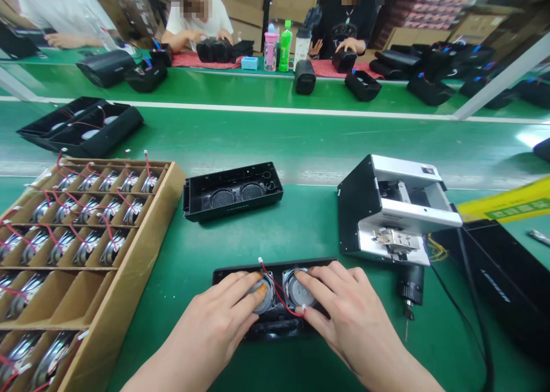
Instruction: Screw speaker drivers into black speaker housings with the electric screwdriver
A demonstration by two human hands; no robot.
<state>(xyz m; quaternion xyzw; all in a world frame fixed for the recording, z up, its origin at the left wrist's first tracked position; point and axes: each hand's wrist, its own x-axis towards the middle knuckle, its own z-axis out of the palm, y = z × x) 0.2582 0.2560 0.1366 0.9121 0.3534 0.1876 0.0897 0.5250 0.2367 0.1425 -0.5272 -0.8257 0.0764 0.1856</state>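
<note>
A black speaker housing (275, 330) lies on the green bench in front of me, its inside facing up. Two round silver speaker drivers sit side by side in it. My left hand (223, 310) has its fingers curled over the left speaker driver (267, 301). With thumb and fingers, my right hand (346, 306) grips the right speaker driver (299, 293). Red wires (279, 289) with small white connectors cross between the two drivers. Farther back lies a second black housing (232, 207) with two round grilles and no drivers in it.
At left stands a cardboard divider box (146, 249) holding many wired drivers. A silver-and-black machine (397, 208) stands at right, with an electric screwdriver (410, 289) beside it. Dark housings (81, 125) lie on the far-left belt. Several people sit across the line.
</note>
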